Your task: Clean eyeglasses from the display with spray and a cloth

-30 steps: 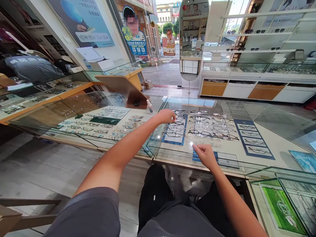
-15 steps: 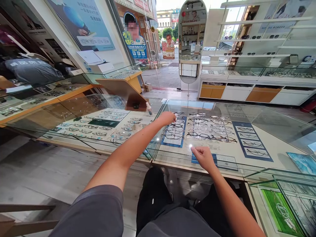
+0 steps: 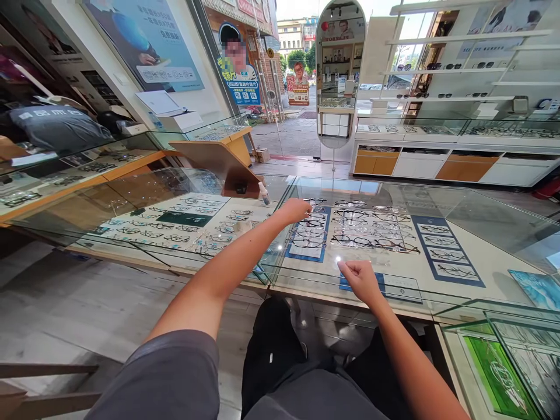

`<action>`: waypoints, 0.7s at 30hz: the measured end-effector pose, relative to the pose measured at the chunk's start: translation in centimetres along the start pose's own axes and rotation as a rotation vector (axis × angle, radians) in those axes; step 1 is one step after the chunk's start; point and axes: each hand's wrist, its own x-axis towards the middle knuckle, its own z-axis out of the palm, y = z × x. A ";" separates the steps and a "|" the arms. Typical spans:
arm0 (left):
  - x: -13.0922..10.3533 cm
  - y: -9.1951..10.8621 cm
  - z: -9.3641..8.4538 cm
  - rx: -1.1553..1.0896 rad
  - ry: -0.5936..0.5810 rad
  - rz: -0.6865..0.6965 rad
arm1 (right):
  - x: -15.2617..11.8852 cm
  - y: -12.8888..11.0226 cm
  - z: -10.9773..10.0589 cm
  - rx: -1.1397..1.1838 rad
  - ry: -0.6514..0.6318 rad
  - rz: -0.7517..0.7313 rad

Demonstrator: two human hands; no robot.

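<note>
My left hand (image 3: 298,210) reaches over the glass display case (image 3: 245,274), its fingers curled close to the eyeglasses (image 3: 308,228) on a blue-edged card (image 3: 294,255). Whatever its fingertips hold is too small to make out. Nearer to me, my right hand (image 3: 361,279) is closed above the front of the case, beside a blue card (image 3: 347,282); its grip is hidden. Rows of clear and dark glasses (image 3: 356,240) lie between and beyond the hands. A dark blue card (image 3: 446,251) with several frames is to the right.
A small white bottle (image 3: 263,193) stands near the wooden stand (image 3: 219,163). An oval mirror (image 3: 341,76) rises behind the case. At the left, a person in grey (image 3: 61,125) bends over. A green tray (image 3: 496,373) is at the lower right.
</note>
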 end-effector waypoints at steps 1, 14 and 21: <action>-0.4 -0.1 -0.1 -0.012 0.010 0.010 | 0.0 0.0 0.0 0.000 -0.001 0.001; -1.5 -0.5 0.6 -0.066 -0.042 0.090 | -0.2 -0.2 0.0 -0.029 -0.004 -0.008; -1.0 -0.6 1.2 -0.070 -0.038 0.093 | -0.2 0.0 0.1 -0.066 0.002 -0.025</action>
